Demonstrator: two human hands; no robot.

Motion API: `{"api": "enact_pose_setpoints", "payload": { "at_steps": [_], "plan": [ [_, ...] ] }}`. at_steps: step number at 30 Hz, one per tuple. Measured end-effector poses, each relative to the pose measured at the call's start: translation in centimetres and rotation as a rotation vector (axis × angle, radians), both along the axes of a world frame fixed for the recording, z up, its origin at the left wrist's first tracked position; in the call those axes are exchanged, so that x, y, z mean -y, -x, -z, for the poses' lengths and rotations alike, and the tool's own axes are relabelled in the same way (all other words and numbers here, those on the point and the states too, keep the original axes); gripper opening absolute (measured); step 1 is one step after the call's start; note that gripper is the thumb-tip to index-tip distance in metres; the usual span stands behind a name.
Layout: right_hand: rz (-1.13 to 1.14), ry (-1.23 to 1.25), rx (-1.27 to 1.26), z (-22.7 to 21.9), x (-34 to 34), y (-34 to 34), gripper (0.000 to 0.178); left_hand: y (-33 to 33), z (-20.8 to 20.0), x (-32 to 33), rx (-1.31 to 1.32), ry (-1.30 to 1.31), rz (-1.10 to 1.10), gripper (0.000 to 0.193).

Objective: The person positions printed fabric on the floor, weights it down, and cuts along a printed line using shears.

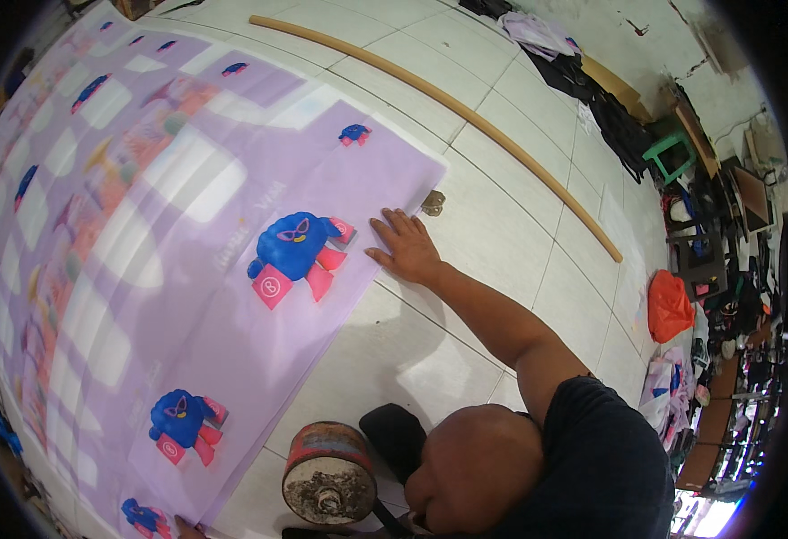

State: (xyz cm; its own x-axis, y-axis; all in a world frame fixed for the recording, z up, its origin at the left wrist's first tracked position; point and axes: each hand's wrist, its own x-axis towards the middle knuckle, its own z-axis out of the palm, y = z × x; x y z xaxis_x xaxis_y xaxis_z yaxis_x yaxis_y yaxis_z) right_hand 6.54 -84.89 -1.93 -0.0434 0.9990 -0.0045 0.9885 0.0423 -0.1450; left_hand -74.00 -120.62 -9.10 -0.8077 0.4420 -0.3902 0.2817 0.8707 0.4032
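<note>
Neither of my hands can be made out. A wide lilac printed sheet (313,162) with blue cartoon figures lies over the floor on the left; whether it is cloth or paper I cannot tell. Another person in a dark shirt (592,467) bends in from the lower right. That person's outstretched hand (406,249) rests flat, fingers spread, at the sheet's right edge. At the bottom edge, part of a hand (187,528) touches the sheet's near corner; whose it is remains unclear. Beside the person stands a rusty, stained round can (327,472).
A long tan pole (466,114) lies across the white tiled floor (502,207). A small brown lump (433,203) sits by the sheet's corner. On the right are a red-orange bag (670,307), a green stool (670,158), dark clothes (617,126) and cluttered shelves (726,404).
</note>
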Motion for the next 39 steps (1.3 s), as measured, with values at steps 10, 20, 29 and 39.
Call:
{"api": "enact_pose_setpoints", "payload": {
  "at_steps": [10, 20, 29, 39],
  "plan": [
    [0.014, -0.027, 0.045, -0.3, 0.7, -1.2, 0.062, -2.8, 0.4, -0.3, 0.321, -0.44, -0.391, 0.037],
    [-0.414, -0.063, 0.004, -2.0, 3.6, 10.1, 0.054, -3.8, -2.8, 0.2, 0.305, -0.662, -0.569, 0.025],
    [-0.456, 0.144, 0.066, -3.0, 4.4, 11.8, 0.057, -3.0, -6.0, 0.9, 0.39, -1.149, -0.736, 0.024],
    [-0.327, 0.436, 0.284, -5.7, 3.0, 14.3, 0.083, -0.2, -9.4, 2.3, -0.541, -0.683, -0.49, 0.053]
  ]
}}
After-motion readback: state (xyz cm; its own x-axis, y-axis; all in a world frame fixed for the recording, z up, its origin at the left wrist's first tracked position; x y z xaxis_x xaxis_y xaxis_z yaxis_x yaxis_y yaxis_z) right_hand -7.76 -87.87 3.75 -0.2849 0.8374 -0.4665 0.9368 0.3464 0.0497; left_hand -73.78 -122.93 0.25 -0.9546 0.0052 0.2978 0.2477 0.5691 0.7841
